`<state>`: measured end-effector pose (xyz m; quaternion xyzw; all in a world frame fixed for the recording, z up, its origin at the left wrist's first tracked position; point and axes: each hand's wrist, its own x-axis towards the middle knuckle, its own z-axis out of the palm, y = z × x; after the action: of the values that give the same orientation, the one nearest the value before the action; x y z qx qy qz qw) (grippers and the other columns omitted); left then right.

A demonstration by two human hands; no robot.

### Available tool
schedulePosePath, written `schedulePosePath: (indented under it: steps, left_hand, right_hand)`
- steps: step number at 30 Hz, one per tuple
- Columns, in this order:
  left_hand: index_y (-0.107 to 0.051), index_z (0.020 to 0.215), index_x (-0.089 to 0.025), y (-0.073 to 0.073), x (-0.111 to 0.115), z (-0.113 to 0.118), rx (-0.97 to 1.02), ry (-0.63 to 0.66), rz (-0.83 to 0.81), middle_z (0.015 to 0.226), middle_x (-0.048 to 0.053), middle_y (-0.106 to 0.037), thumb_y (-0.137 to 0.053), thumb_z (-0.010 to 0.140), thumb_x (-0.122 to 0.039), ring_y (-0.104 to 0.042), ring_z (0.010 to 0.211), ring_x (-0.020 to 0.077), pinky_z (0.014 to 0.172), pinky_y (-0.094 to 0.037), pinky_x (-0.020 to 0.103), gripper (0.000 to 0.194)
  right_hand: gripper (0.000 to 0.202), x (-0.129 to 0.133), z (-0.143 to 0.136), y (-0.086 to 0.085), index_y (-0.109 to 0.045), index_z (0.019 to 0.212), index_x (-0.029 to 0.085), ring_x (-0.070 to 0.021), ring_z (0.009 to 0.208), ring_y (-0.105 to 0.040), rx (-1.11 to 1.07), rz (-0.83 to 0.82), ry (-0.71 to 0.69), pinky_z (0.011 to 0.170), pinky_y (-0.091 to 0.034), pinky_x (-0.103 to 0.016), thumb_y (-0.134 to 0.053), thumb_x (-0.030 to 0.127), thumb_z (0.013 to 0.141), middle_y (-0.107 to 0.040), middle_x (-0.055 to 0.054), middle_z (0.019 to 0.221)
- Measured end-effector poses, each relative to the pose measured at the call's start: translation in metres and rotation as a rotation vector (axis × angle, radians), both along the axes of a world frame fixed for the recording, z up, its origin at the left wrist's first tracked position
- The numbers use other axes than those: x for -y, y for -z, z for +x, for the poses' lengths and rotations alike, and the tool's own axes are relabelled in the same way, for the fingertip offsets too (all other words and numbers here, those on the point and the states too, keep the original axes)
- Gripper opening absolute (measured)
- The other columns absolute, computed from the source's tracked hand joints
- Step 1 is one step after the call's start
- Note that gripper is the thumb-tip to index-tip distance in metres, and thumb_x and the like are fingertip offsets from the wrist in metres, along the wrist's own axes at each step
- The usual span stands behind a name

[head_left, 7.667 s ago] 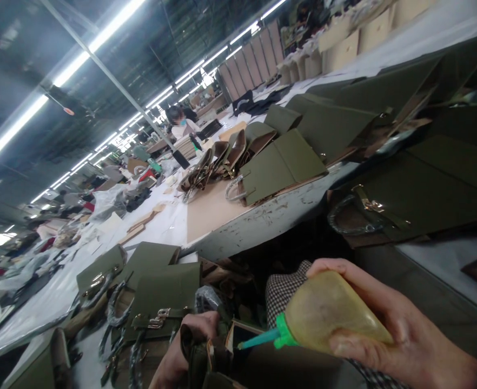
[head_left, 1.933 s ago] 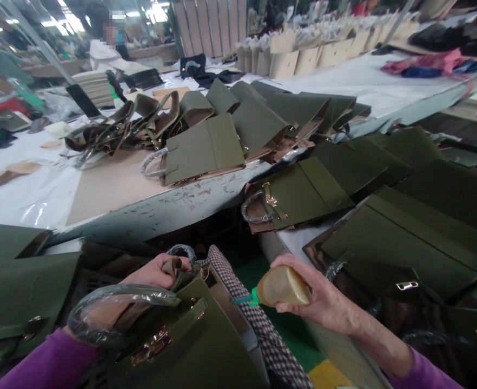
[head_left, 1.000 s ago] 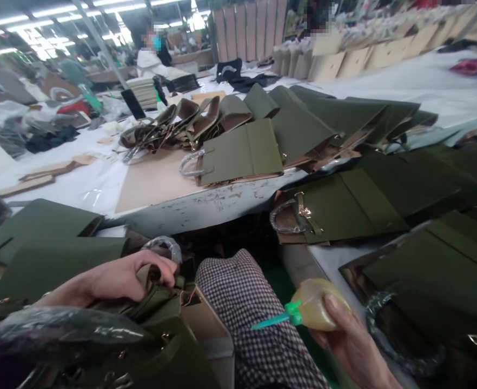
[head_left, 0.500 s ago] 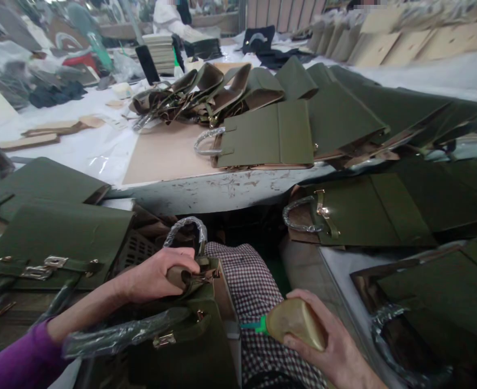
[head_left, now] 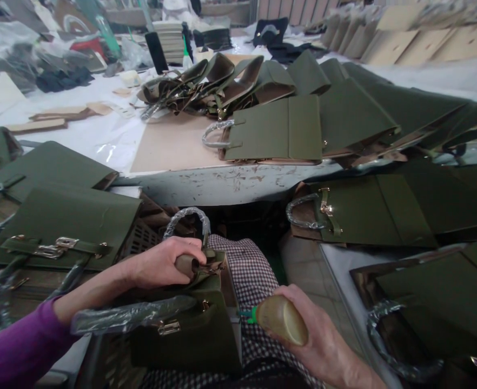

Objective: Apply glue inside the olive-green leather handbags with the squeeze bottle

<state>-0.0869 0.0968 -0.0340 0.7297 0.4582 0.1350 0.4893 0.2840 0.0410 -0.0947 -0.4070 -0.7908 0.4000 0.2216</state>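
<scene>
Two grips are engaged: my left hand (head_left: 167, 265) is clamped on the folded top of the bag (head_left: 185, 346), which lies against checked cloth (head_left: 257, 278); my right hand (head_left: 317, 332) is clamped around the bottle (head_left: 283, 321). A second ago the nozzle (head_left: 245, 314) was apart from the bag; it is now at the edge, in working position. Ahead, the counter (head_left: 114, 154) carries green bags (head_left: 265, 132); pale panels (head_left: 396, 40) stand far right.

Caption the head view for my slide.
Left hand holds a green bag; right hand points a yellowish bottle at the bag's side.
</scene>
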Motion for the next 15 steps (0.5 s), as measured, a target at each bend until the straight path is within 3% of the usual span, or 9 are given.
schedulePosePath:
  steps: [8,11,15]
  left_hand:
    - [-0.077,0.089,-0.017,-0.008,0.005,0.005,-0.031,0.004,0.008,0.085,-0.002,-0.056,-0.059,0.065,-0.008,-0.056,0.076,0.0142,0.07,-0.041,0.025,0.031]
    - [-0.077,0.089,-0.018,-0.012,0.012,0.004,-0.033,0.002,0.023,0.084,-0.002,-0.056,-0.06,0.067,-0.008,-0.056,0.075,0.0135,0.069,-0.041,0.024,0.029]
    - [-0.075,0.089,-0.018,-0.02,0.027,0.003,-0.051,0.013,0.085,0.084,-0.003,-0.055,-0.064,0.078,-0.009,-0.055,0.072,0.0113,0.066,-0.04,0.022,0.018]
  right_hand:
    - [0.045,0.0,0.002,-0.001,-0.06,0.126,0.028,-0.0284,0.1,-0.076,0.047,-0.231,0.111,0.083,-0.064,-0.039,-0.08,0.036,0.086,-0.076,-0.004,0.116]
    - [0.044,0.003,0.003,0.002,-0.061,0.122,0.027,-0.028,0.096,-0.076,0.047,-0.262,0.181,0.086,-0.064,-0.042,-0.08,0.041,0.085,-0.076,-0.004,0.112]
    - [0.047,0.007,0.003,0.002,-0.062,0.123,0.026,-0.0308,0.105,-0.074,0.038,-0.276,0.224,0.092,-0.062,-0.046,-0.079,0.043,0.083,-0.075,-0.008,0.12]
